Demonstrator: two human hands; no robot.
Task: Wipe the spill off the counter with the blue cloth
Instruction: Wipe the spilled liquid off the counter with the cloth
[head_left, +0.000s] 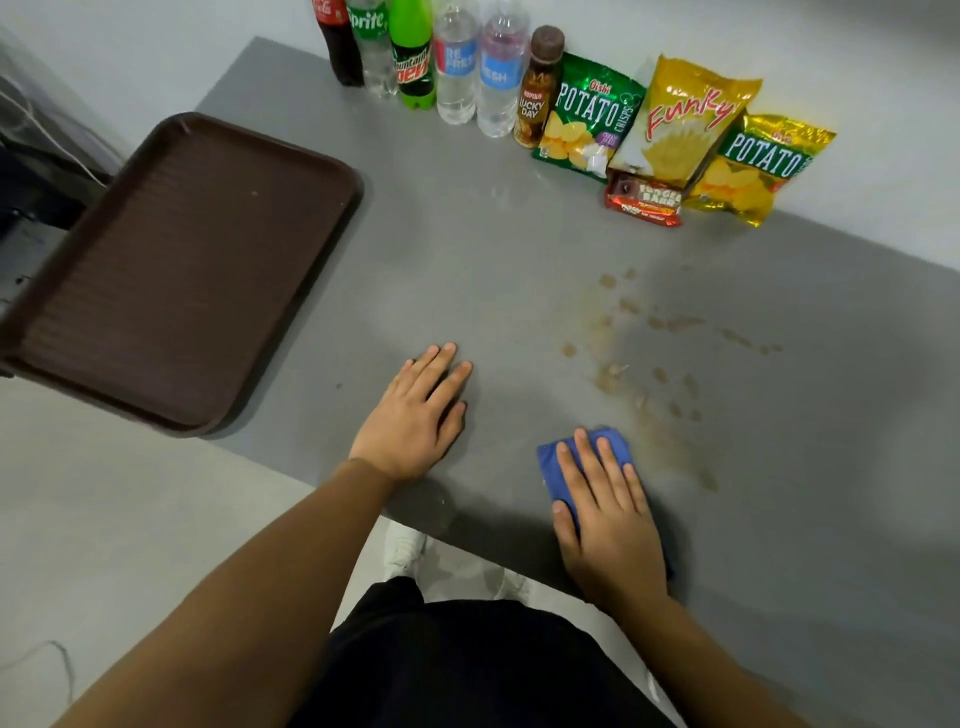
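A brownish spill (654, 358) of drops and smears spreads over the right half of the grey counter (467, 270). My right hand (605, 519) lies flat on the folded blue cloth (558, 460), pressing it onto the counter near the front edge, just left of and below the spill's nearest smear. Most of the cloth is hidden under the palm. My left hand (415, 415) rests flat on the bare counter to the left, fingers spread, holding nothing.
A brown tray (171, 270) overhangs the counter's left edge. Several drink bottles (441, 62) and snack bags (675, 130) line the back against the wall. The counter's front edge runs diagonally just behind my hands, with the floor and my shoes below.
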